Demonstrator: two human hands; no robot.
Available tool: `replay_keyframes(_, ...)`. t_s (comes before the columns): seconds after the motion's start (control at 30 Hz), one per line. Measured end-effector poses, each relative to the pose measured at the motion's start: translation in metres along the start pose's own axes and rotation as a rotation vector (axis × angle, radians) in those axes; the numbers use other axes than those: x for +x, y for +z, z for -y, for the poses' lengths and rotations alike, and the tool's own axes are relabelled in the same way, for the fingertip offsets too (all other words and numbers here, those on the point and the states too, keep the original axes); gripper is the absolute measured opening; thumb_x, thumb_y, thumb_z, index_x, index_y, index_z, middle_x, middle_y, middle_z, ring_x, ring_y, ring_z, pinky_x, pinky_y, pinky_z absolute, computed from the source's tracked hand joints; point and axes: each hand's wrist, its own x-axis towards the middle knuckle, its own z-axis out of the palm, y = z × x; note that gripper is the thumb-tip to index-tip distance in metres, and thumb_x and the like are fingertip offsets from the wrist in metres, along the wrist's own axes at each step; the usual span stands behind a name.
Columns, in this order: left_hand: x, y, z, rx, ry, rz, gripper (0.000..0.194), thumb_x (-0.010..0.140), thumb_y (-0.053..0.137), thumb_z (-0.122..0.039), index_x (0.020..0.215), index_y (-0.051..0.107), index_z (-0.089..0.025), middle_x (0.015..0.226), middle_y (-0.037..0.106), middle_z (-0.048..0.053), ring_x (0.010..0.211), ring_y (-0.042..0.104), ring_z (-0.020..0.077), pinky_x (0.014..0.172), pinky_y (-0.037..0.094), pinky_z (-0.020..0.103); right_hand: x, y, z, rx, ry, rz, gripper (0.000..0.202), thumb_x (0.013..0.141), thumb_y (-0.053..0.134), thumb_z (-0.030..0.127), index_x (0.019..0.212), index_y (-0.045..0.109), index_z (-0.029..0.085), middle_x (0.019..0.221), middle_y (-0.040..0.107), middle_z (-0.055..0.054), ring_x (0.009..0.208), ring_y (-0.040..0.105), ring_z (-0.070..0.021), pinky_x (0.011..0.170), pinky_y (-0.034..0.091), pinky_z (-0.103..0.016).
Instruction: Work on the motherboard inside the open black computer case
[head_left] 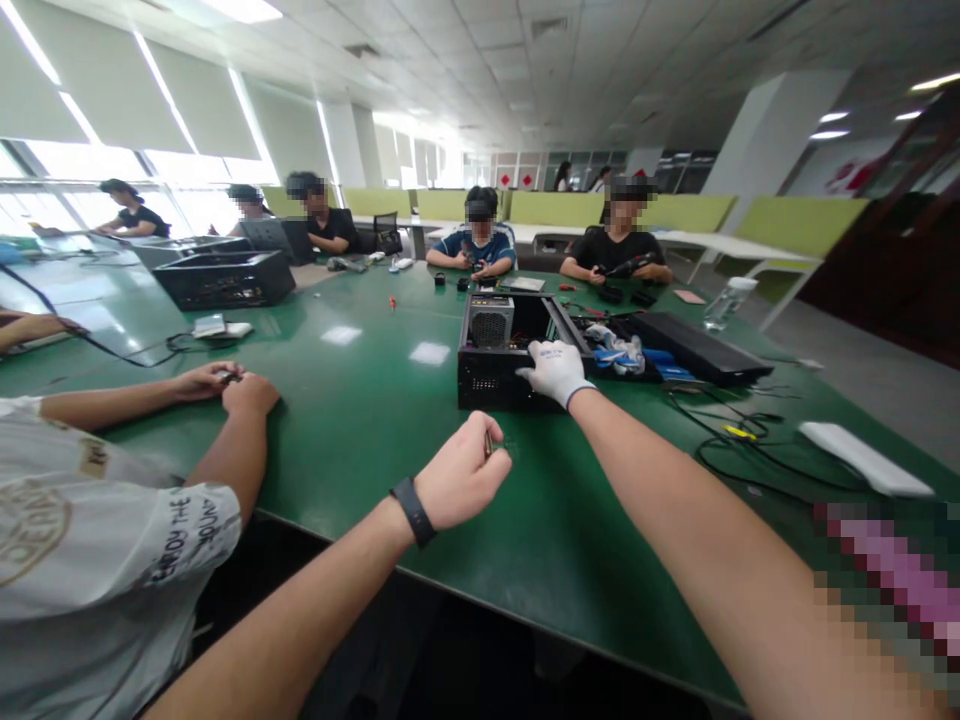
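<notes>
A black computer case (pixel 480 378) lies on the green table (pixel 360 440), its upper side open, with a power supply unit (pixel 491 322) at its left inside. My right hand (pixel 555 372), in a white glove, rests on the near edge of the case with its fingers spread and thumb out to the left. Bare and wearing a black wristband, my left hand (pixel 465 472) is closed in front of the case, clear of it. A small, dark, slim object (pixel 488 442) shows between its thumb and fingers; what it is cannot be made out.
Right of the case lie blue-and-white gloves (pixel 619 350), a long black panel (pixel 694 345), black cables (pixel 720 455) and a white bar (pixel 862 458). A bottle (pixel 729 304) stands behind them. At the left, a person's hands (pixel 236 385) are near; another case (pixel 225 280) stands beyond.
</notes>
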Motion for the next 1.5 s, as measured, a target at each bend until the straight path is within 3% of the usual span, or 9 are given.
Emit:
replay_keyframes(0.17,-0.017,0.003,0.026,-0.084,-0.11,0.063,0.018,0.09,0.045,-0.02,0.107,0.04,-0.019,0.076,0.044,-0.005,0.067,0.043,0.013,0.067,0.039,0.03,0.061,0.019,-0.006,0.017,0.024,0.041,0.042,0.093,0.059,0.044,0.126,0.058,0.018,0.126,0.06,-0.009,0.108,0.061,-0.0209,0.091,0.052,-0.044)
replay_keyframes(0.3,-0.025,0.008,0.043,-0.113,-0.17,0.098,0.022,0.093,0.042,-0.023,0.115,0.038,-0.018,0.081,0.045,-0.003,0.069,0.045,0.0136,0.069,0.041,0.032,0.088,0.028,-0.01,0.028,0.032,0.061,0.042,0.093,0.059,0.044,0.127,0.057,0.018,0.127,0.059,-0.009,0.107,0.061,-0.0207,0.091,0.053,-0.044)
replay_keyframes(0.47,-0.028,0.011,0.05,-0.085,-0.124,0.08,0.025,0.096,0.045,-0.031,0.116,0.042,-0.016,0.091,0.05,0.003,0.075,0.05,0.0148,0.074,0.046,0.034,0.091,0.028,-0.011,0.03,0.015,0.059,0.044,0.093,0.059,0.043,0.127,0.057,0.017,0.127,0.059,-0.01,0.108,0.06,-0.021,0.092,0.052,-0.043)
replay_keyframes(0.6,-0.022,-0.002,0.045,-0.008,-0.027,0.042,0.029,0.095,0.051,-0.031,0.121,0.051,-0.017,0.099,0.054,0.006,0.084,0.055,0.0167,0.083,0.049,0.036,0.073,0.021,-0.006,0.018,-0.003,0.036,0.042,0.093,0.059,0.044,0.126,0.058,0.018,0.127,0.059,-0.009,0.108,0.06,-0.0211,0.092,0.052,-0.044)
replay_keyframes(0.8,0.006,-0.035,0.022,0.146,0.069,-0.135,0.04,0.088,0.064,-0.029,0.125,0.057,-0.017,0.099,0.063,0.007,0.09,0.06,0.02,0.085,0.051,0.038,0.01,0.003,0.004,0.006,-0.03,0.0,0.046,0.093,0.055,0.053,0.121,0.059,0.018,0.119,0.062,-0.008,0.106,0.06,-0.0211,0.093,0.048,-0.045)
replay_keyframes(0.9,0.024,-0.049,0.001,0.169,0.054,-0.219,0.045,0.082,0.072,-0.031,0.122,0.058,-0.016,0.103,0.068,0.008,0.088,0.063,0.019,0.082,0.052,0.035,-0.036,-0.009,0.012,0.007,-0.04,-0.02,0.048,0.091,0.051,0.059,0.114,0.061,0.017,0.11,0.065,-0.011,0.103,0.059,-0.0241,0.09,0.042,-0.041)
replay_keyframes(1.03,0.051,-0.055,-0.026,0.33,0.092,-0.209,0.036,0.078,0.076,-0.032,0.109,0.065,-0.018,0.099,0.071,0.006,0.088,0.064,0.0197,0.085,0.051,0.035,-0.106,-0.025,0.024,0.009,-0.044,-0.052,0.045,0.091,0.049,0.058,0.111,0.06,0.019,0.108,0.066,-0.015,0.1,0.058,-0.027,0.082,0.034,-0.038)
replay_keyframes(1.27,0.093,-0.024,-0.031,0.598,0.045,0.06,0.042,0.07,0.081,-0.034,0.108,0.072,-0.018,0.106,0.073,0.008,0.1,0.066,0.0242,0.092,0.05,0.032,-0.218,-0.058,0.037,0.035,-0.087,-0.082,0.035,0.089,0.056,0.054,0.1,0.059,0.021,0.096,0.065,-0.01,0.089,0.056,-0.0259,0.072,0.027,-0.037)
replay_keyframes(1.5,0.089,0.017,-0.039,0.861,-0.127,0.447,0.055,0.054,0.091,-0.028,0.105,0.076,-0.015,0.108,0.075,0.011,0.099,0.069,0.0276,0.089,0.054,0.031,-0.294,-0.079,0.045,0.095,-0.1,-0.099,0.028,0.084,0.065,0.049,0.09,0.059,0.022,0.086,0.063,-0.007,0.082,0.053,-0.0244,0.069,0.023,-0.037)
